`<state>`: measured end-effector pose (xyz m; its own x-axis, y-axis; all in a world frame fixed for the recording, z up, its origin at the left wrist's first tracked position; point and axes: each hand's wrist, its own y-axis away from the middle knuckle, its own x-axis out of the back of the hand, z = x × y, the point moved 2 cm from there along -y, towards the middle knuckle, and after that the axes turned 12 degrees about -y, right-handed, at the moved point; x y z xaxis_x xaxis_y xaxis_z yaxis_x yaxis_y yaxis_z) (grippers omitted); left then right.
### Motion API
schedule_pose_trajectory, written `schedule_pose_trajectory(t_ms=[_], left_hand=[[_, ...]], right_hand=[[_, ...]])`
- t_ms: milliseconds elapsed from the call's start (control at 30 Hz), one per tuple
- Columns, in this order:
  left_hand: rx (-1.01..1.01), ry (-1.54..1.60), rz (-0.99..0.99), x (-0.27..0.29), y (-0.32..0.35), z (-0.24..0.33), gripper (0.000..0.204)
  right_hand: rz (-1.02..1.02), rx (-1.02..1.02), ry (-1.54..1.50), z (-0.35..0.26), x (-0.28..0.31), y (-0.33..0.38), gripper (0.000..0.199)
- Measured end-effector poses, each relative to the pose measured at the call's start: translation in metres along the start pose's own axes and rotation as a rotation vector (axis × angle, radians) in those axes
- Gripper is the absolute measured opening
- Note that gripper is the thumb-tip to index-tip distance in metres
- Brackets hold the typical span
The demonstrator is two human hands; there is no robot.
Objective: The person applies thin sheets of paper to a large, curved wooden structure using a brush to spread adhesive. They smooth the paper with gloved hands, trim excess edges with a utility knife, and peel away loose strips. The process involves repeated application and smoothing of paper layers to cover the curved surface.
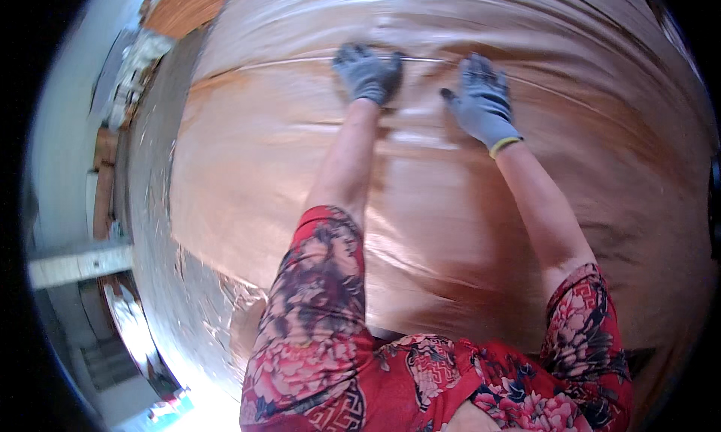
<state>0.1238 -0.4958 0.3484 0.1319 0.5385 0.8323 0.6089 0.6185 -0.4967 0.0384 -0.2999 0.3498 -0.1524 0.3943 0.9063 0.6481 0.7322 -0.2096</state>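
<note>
Sheeting (pixel 248 146), brown and glossy, lies spread in front of the person, filling the middle and right of the view, with wrinkles and a long raised crease (pixel 293 61) running crosswise near the hands. The left hand (pixel 368 73) lies palm down at this crease, its fingers slightly spread and its thumb out to the right, pinching nothing. The right hand (pixel 482 105) lies palm down just to the right, fingers nearly together and pointing away, thumb held out to the left; how firmly either presses, I cannot tell. Both wear grey gloves (pixel 492 124), the right with a yellow cuff (pixel 505 146). Floral red sleeves (pixel 312 297) cover the upper arms. Left of the sheeting, pale scraps (pixel 218 319) litter a grey floor (pixel 154 184). An orange-brown panel (pixel 188 7) shows at upper left; beyond the floor stands a pale wall (pixel 60 161).
</note>
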Motion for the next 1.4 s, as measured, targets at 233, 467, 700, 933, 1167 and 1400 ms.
schedule_pose_trajectory(t_ms=[233,467,700,933,1167,1400], left_hand=[[0.016,0.24,-0.138,-0.007,0.005,-0.019,0.085],[-0.053,0.155,-0.25,-0.046,-0.042,-0.188,0.086],[-0.002,0.01,-0.286,-0.109,-0.078,-0.312,0.087],[0.093,0.027,-0.252,-0.134,-0.08,-0.353,0.091],[0.096,-0.01,-0.255,-0.124,-0.086,-0.34,0.088],[0.071,0.0,-0.211,-0.129,-0.081,-0.337,0.087]], right_hand=[[-0.033,0.059,0.137,0.001,0.004,0.0,0.069],[-0.092,0.062,0.246,0.018,0.016,-0.006,0.067],[-0.076,0.085,0.259,0.024,0.014,-0.004,0.064],[-0.093,0.1,0.259,0.02,0.01,-0.008,0.062],[-0.063,-0.129,0.498,-0.012,-0.018,-0.034,0.058],[-0.123,0.006,0.124,-0.243,-0.107,-0.105,0.072]])
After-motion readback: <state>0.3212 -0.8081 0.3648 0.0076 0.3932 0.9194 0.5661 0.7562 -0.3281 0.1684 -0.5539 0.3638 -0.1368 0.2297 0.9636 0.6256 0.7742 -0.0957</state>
